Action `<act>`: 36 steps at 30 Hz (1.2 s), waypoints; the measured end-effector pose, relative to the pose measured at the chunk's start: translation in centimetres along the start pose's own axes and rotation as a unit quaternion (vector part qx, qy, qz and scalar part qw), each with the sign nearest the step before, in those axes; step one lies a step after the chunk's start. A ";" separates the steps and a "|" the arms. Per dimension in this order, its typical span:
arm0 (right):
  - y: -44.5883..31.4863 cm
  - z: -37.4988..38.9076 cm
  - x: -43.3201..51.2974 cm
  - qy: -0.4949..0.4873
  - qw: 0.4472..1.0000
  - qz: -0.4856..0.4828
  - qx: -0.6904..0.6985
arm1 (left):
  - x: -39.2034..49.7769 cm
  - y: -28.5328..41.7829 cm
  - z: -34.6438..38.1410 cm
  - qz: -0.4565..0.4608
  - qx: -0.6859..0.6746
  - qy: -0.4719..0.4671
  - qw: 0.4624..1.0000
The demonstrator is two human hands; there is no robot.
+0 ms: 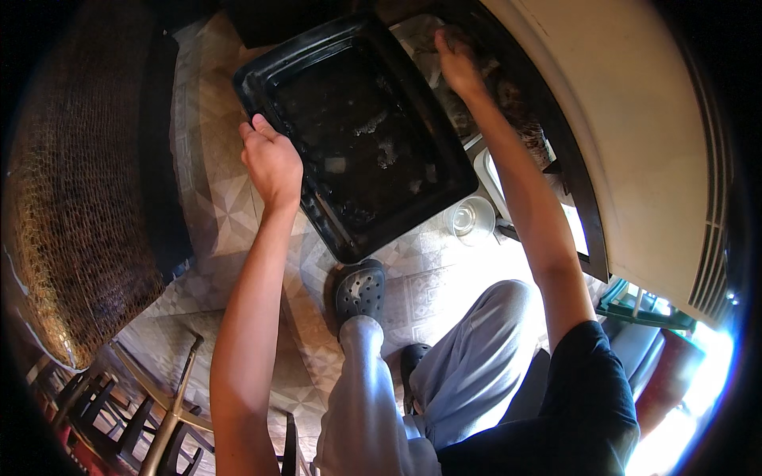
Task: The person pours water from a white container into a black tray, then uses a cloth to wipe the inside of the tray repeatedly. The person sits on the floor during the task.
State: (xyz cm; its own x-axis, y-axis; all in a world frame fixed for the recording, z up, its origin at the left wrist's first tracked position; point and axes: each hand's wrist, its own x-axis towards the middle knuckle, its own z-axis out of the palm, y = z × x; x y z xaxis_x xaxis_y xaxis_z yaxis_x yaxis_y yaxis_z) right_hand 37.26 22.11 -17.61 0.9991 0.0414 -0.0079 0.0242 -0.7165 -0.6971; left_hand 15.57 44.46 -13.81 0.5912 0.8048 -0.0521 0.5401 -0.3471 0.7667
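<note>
A black rectangular tray (363, 137) with a raised rim is held tilted over the floor. Wet patches and whitish foam or residue show on its dark inner surface. My left hand (271, 157) grips the tray's left rim, thumb on top. Apart from the tray, beyond its right side, is my right hand (461, 65). Its fingers are curled beside a greyish, partly see-through item (419, 44) in shadow under a beige casing. Whether those fingers hold anything is hard to tell.
A clear round container (470, 220) stands on the patterned floor (238, 220), near a white-rimmed tub (494, 178). The beige casing (625, 119) with vents curves along the right. A brown mesh-textured surface (89, 208) spans the left, above metal furniture legs (172, 404). My clog (360, 291) is below the tray.
</note>
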 end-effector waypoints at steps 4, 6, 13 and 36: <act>0.2 -1.7 -0.6 -0.143 0.987 -0.065 0.026 | 0.0 0.2 -0.1 -0.013 0.006 -0.016 1.000; 0.4 -1.7 -1.3 -0.099 0.994 -0.038 -0.002 | -0.1 0.2 -0.1 -0.003 0.007 -0.009 1.000; 0.2 1.0 1.7 0.000 1.000 -0.025 -0.014 | 0.0 0.2 0.2 0.004 -0.001 0.001 1.000; 1.8 5.1 4.5 -0.068 0.988 -0.079 -0.118 | 0.0 0.2 0.1 -0.002 -0.015 -0.008 1.000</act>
State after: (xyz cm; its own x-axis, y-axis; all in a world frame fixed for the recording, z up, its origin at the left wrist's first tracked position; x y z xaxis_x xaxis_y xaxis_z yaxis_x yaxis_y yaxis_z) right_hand 41.58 24.52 -22.57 0.9688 0.2469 -0.0200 0.2023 -0.8354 -0.5111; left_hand 15.74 44.36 -13.72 0.5986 0.7983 -0.0663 0.5247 -0.3282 0.7855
